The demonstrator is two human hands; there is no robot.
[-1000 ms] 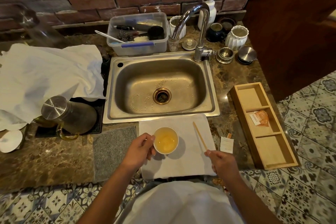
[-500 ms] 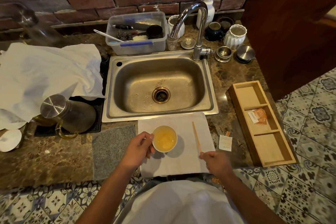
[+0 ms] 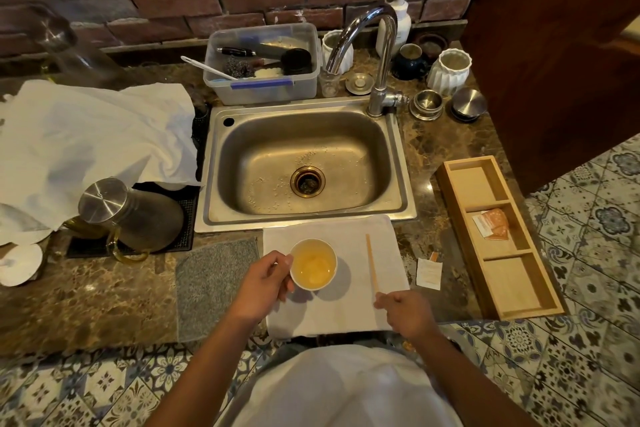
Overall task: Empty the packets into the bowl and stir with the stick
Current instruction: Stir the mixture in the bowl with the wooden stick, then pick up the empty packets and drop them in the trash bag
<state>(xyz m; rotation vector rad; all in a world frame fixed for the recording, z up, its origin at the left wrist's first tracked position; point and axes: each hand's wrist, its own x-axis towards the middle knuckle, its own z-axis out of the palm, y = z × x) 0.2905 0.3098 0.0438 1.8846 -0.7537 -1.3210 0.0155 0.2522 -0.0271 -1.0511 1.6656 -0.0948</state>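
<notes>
A small white bowl (image 3: 313,264) with yellowish liquid stands on a white cloth (image 3: 349,312) in front of the sink. My left hand (image 3: 263,284) grips the bowl's left side, thumb at the rim. A thin wooden stick (image 3: 371,262) lies on the cloth just right of the bowl. My right hand (image 3: 405,312) pinches its near end with curled fingers. A torn white packet (image 3: 428,272) lies on the counter to the right of the cloth. Orange and white packets (image 3: 493,224) sit in the middle compartment of a wooden tray (image 3: 519,308).
The steel sink (image 3: 304,166) and tap (image 3: 381,55) are right behind the cloth. A grey mat (image 3: 214,281) lies left of it, with a glass jug (image 3: 138,218) on a black mat beyond. Jars and a plastic tub (image 3: 263,62) line the brick wall.
The stick's near end has swung left with my right hand, so it lies straighter beside the bowl. My left hand has kept its hold on the bowl.
</notes>
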